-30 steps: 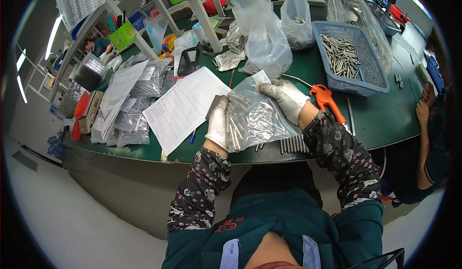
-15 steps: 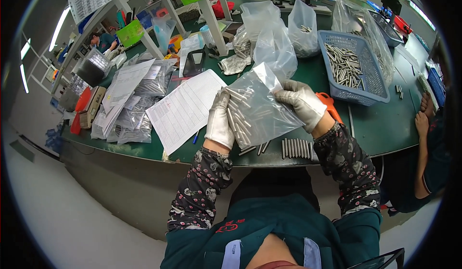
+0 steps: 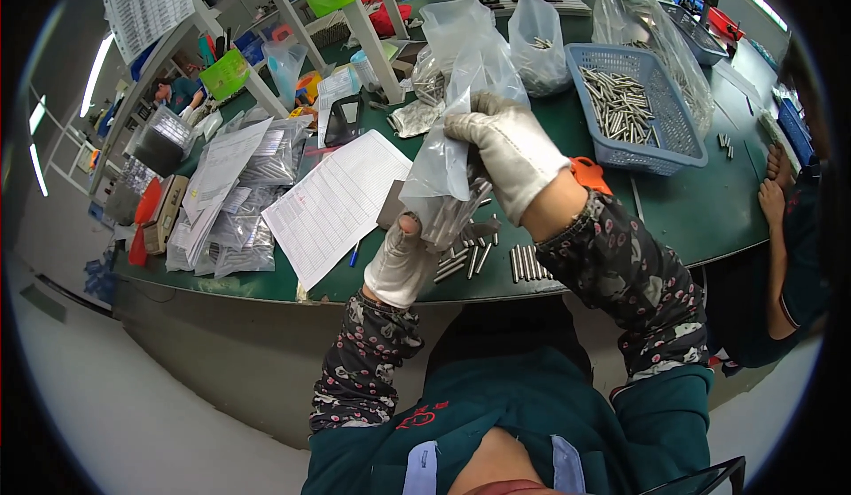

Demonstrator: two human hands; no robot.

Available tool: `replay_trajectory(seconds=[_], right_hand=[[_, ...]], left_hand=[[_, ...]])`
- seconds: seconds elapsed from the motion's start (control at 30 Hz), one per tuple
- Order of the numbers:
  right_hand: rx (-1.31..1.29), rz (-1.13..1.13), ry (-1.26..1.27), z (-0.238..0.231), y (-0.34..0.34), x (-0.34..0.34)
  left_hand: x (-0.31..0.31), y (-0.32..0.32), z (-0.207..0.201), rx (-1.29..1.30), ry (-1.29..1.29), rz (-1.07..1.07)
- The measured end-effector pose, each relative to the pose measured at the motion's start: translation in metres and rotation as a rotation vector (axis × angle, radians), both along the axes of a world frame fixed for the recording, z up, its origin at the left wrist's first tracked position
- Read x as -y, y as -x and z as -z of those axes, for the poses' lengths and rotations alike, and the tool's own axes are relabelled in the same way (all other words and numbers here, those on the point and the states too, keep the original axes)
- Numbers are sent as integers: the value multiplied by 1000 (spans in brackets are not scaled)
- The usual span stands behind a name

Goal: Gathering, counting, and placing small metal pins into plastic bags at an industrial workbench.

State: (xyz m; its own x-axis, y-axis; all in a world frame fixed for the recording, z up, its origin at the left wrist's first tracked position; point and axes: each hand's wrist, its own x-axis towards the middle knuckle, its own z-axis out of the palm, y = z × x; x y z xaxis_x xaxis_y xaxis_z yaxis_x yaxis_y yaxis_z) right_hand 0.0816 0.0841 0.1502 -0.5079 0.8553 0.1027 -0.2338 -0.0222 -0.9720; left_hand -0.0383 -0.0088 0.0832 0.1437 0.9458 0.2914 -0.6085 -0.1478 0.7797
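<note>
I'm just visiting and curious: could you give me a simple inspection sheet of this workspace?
Surface: green tabletop, partly covered.
Job's things: plastic bag with metal rods at its lower end; loose rods and a row of rods on the tabletop; blue basket holding more.
Clutter: printed sheet, blue pen, filled bags at left, orange tool partly hidden.
Hands: both gloved; right hand grips the plastic bag's upper part, left hand touches its lower end.
Cables: nothing seen clearly.
Surroundings: another person's hands at right; pale frame behind.

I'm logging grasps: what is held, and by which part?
A translucent plastic bag of metal pins: the right hand grips its upper part; the left hand holds its lower, filled end.
</note>
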Motion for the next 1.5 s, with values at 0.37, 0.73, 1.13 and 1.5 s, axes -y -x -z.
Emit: replay_trajectory(seconds=[0.37, 0.73, 1.13, 1.5], right_hand=[[-88, -182, -14, 7, -20, -6], [161, -103, 89, 88, -50, -24], [148, -173, 151, 88, -42, -19], [129, -143, 160, 90, -41, -15]], left_hand=[[-11, 14, 19, -17, 197, -265], [-11, 35, 33, 54, 268, -295], [-15, 50, 56, 156, 329, -232], [-12, 46, 49, 116, 362, -256]])
